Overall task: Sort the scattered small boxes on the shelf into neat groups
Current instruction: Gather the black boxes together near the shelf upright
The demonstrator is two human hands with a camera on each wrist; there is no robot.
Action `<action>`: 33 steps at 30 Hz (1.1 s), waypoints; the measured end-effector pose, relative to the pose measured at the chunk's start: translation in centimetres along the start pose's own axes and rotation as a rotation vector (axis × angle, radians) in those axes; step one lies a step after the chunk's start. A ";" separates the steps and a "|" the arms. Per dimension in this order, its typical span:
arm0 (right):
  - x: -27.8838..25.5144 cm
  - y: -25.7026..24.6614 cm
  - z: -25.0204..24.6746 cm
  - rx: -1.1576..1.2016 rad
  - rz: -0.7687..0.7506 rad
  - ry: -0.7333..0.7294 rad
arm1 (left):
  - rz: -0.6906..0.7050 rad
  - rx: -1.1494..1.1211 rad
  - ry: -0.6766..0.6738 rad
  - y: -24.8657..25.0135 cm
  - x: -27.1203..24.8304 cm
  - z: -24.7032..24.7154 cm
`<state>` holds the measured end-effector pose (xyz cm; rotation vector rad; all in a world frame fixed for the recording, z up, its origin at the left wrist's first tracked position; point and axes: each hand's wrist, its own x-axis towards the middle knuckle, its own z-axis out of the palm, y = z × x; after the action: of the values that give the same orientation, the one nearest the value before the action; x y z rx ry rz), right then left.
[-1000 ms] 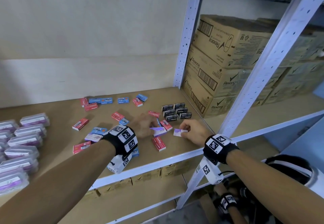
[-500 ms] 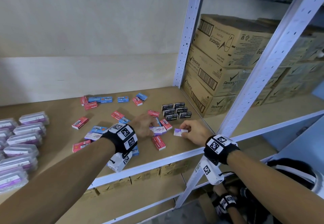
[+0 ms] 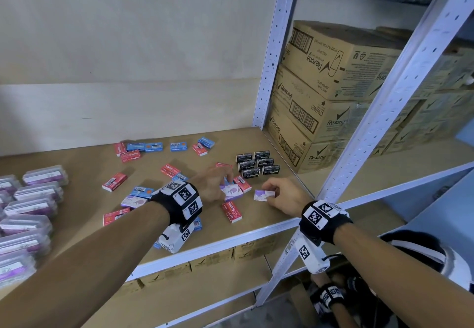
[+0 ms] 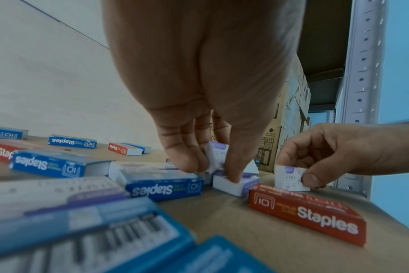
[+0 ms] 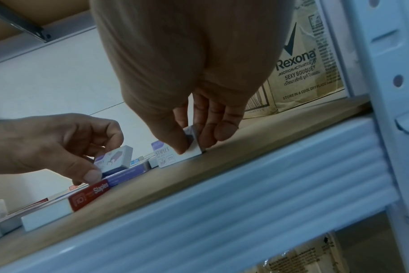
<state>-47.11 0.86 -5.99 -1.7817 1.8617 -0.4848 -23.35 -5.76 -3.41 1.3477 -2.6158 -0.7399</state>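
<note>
Right hand (image 3: 284,195) pinching a lilac staple box (image 3: 264,195) between thumb and fingers, box stood on its long edge, touching the shelf board (image 3: 269,214) near the front lip. Probably set there, apart from the scatter, to start a lilac group in bare space beside the corner upright (image 3: 384,112).

Left hand (image 3: 213,182) bent down over the mixed cluster, fingertips (image 4: 187,164) curled onto a second lilac box (image 4: 218,154) tipped up on edge; thumb pressing another lilac box (image 4: 236,183) lying flat beneath. Likely lifting the upper one free while pinning its neighbour so the pile stays put. Grip seems light, more a fingertip pinch than a full hold.

Just outside the hands: a red box (image 3: 231,211) flat between them, nearer the front edge; blue boxes (image 4: 163,186) touching the lilac ones on the left side. Colours mixed here, so sorting judged unfinished.

Further out: black boxes (image 3: 257,164) already in tidy rows toward the back right, well apart from the lilac start — seemingly a finished group. Red and blue boxes loose along the back wall. Clear plastic cases (image 3: 30,207) stacked at far left. Brown cartons (image 3: 328,101) in the next bay.
</note>
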 end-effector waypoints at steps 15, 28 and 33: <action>0.3 -0.2 -2.0 -0.021 0.111 0.093 | 0.009 -0.025 0.011 2.6 2.9 -0.3; 1.4 -0.1 -2.0 -0.137 0.239 0.209 | 0.030 0.038 0.080 7.1 6.2 2.1; 1.5 -0.1 -1.9 -0.140 0.251 0.208 | 0.049 0.059 0.082 6.8 6.3 2.5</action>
<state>-48.14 -0.83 -4.52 -1.6011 2.2775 -0.4690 -32.94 -6.50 -3.19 1.2945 -2.6153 -0.5920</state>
